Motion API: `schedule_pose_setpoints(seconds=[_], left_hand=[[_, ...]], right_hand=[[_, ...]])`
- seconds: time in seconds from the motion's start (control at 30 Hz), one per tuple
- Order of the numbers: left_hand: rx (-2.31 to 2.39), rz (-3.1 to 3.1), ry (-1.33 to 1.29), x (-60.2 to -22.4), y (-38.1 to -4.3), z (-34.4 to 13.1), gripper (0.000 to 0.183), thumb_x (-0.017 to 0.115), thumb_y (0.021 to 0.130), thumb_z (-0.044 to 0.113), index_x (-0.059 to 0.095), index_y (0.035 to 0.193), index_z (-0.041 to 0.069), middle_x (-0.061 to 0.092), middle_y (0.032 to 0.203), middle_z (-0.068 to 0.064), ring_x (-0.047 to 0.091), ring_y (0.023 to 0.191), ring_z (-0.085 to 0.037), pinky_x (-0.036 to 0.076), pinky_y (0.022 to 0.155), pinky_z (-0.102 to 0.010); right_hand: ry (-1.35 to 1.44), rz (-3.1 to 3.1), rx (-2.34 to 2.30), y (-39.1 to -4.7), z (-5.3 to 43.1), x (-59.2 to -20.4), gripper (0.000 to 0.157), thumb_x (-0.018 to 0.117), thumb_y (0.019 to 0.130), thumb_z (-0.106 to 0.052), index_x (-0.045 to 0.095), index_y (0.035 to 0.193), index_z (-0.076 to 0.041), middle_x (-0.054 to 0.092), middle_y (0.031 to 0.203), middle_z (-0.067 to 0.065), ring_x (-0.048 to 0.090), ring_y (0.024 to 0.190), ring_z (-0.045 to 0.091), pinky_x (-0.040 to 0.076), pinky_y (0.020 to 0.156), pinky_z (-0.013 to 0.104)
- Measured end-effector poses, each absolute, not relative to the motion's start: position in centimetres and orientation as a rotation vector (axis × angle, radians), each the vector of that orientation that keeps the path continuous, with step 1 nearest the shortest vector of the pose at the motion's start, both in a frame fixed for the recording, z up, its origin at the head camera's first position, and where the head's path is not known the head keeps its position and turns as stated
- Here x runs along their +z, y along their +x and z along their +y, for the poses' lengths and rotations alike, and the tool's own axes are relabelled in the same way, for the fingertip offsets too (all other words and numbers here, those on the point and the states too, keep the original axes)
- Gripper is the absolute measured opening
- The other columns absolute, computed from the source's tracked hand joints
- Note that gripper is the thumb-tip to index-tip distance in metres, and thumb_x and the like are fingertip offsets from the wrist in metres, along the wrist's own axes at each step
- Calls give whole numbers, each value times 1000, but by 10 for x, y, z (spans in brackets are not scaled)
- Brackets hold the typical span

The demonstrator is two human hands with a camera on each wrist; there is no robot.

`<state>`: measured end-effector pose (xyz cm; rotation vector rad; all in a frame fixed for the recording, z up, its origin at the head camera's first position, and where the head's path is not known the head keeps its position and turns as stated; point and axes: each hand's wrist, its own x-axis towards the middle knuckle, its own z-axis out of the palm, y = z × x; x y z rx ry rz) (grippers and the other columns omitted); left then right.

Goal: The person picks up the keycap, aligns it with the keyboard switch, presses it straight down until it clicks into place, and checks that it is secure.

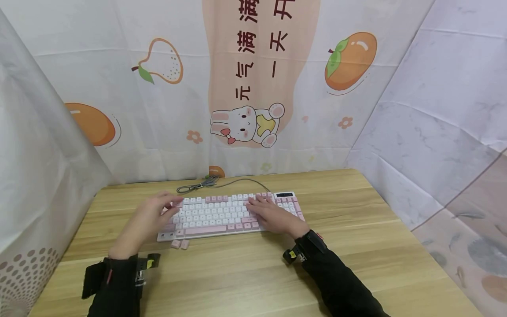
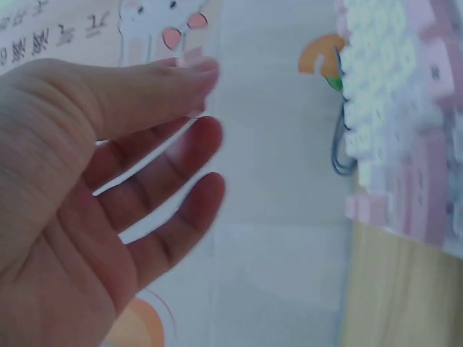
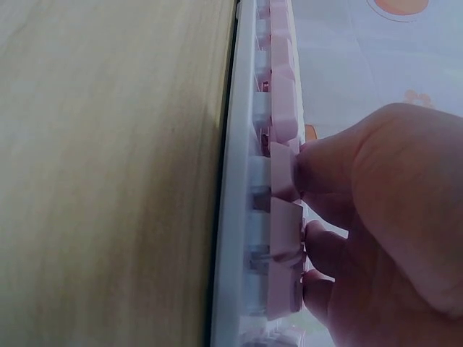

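Note:
A pink and white keyboard [image 1: 214, 215] lies on the wooden table. My left hand [image 1: 148, 220] is raised above its left end. In the left wrist view, thumb and forefinger pinch a small pink keycap [image 2: 191, 56], mostly covered by the thumb; the other fingers bend loosely apart from it. My right hand [image 1: 277, 218] rests on the right part of the keyboard, its fingertips touching key tops in the right wrist view. Two loose pink keycaps [image 1: 185, 244] lie on the table by the front left edge. Dark, capless key spots [image 1: 162, 235] show in the keyboard's front left corner.
Behind the keyboard lies its bundled grey cable [image 1: 198, 186]. A printed curtain [image 1: 170, 119] hangs along the table's back edge, with more hanging cloth at left and right. Bare wood [image 1: 222, 277] stretches in front of the keyboard.

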<state>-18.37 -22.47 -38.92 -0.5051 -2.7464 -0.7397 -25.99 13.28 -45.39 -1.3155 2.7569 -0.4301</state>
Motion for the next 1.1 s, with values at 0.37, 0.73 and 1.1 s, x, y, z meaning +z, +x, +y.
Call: schedule_pose_setpoints(seconds=[0.37,0.73,1.1], left_hand=[[-757,-2766,-387,-404,-189,-245,28,66,87,10,67,116,9,63,111,-11,57,90,-25,51,75,-46],[-682,-2823,-385,-424,-197,-253,24,67,86,8,68,109,1,65,106,-15,58,87,-26,50,75,-46],[-671,-2892,-297,-436,-201,-256,23,66,86,5,69,108,0,64,108,-20,59,95,-33,48,79,-52]], right_hand=[[-1326,2759,-420,-260,133,-453,43,39,102,-17,39,144,-7,30,151,17,19,138,41,16,108,55],[-1329,2766,-425,-260,134,-453,42,39,102,-16,40,143,-6,32,150,17,20,138,41,16,108,55],[-1326,2758,-425,-260,133,-452,43,40,101,-14,40,143,-5,32,149,19,21,137,42,17,107,56]])
